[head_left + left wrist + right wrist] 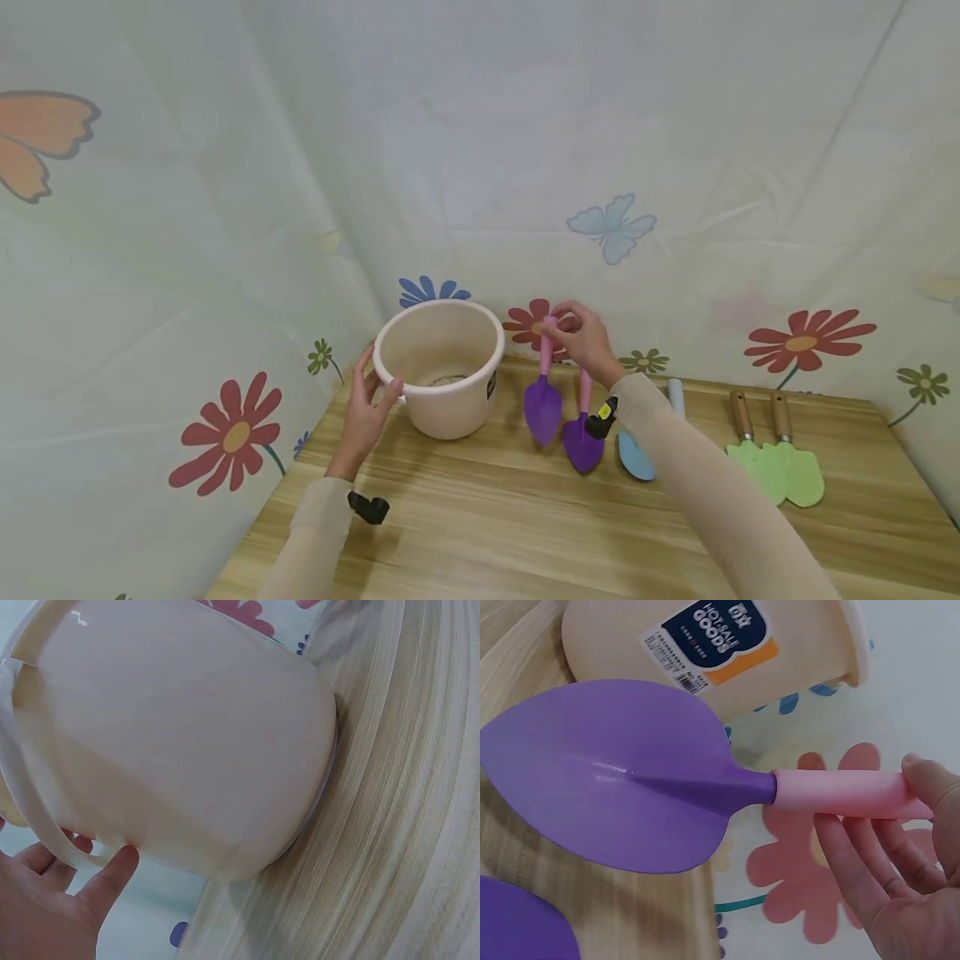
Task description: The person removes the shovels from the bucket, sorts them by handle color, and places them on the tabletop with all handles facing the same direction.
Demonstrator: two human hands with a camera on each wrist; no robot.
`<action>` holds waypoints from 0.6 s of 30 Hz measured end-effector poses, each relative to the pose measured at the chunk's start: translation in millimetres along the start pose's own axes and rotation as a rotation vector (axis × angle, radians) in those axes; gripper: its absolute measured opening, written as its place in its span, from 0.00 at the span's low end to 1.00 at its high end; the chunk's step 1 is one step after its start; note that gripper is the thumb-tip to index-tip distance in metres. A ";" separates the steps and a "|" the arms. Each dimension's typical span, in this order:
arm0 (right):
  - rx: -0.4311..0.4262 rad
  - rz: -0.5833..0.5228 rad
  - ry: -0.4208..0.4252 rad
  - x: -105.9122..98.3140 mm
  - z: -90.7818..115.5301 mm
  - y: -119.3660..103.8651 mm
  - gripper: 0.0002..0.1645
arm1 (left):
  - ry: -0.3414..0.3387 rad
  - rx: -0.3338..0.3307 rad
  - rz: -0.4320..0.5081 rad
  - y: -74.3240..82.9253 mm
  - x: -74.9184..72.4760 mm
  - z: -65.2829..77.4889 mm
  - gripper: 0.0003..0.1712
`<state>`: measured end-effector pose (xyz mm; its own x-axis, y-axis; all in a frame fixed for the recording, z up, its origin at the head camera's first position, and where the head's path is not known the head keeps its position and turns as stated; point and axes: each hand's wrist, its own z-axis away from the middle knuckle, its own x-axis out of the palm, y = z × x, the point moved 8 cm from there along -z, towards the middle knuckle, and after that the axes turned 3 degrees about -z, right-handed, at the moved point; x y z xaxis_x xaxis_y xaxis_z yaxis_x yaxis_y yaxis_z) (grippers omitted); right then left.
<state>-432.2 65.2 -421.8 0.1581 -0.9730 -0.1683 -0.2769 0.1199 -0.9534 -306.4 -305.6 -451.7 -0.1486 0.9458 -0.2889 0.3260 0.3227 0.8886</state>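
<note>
My right hand [587,340] pinches the top of the pink handle of a purple trowel [542,410], its blade pointing down. Thumb and fingers lie on opposite sides of the handle in the right wrist view. The trowel is held just right of a cream bucket [450,414], which stands upright on the table [480,521]. Against the bucket's left side rests my left hand [365,417], thumb and fingers spread along the outside below the rim. In the left wrist view, the thumb lies by the bucket's curved carrying handle [37,802].
A second purple trowel [583,446] lies right of the held one. Farther right are a blue trowel [636,458], partly behind my right arm, and two overlapping green trowels [804,479] with wooden handles. A flower-printed curtain [480,167] encloses the table's back and sides.
</note>
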 end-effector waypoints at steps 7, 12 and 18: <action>0.109 -0.084 0.043 2.1 -0.1 23.1 0.24 | 0.029 0.018 0.016 -19.1 0.3 -4.4 0.45; 0.142 -0.070 0.040 1.9 1.7 34.4 0.23 | 0.039 0.027 0.004 -21.3 0.0 -4.2 0.44; 0.157 -0.072 0.038 1.6 3.3 42.6 0.23 | 0.048 0.030 0.010 -20.1 -0.5 -4.1 0.45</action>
<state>-440.6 69.3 -463.5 0.1352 -0.9866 -0.0913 -0.1145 0.0760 -0.9905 -316.7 -312.8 -467.9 -0.1892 0.9464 -0.2619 0.3557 0.3147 0.8800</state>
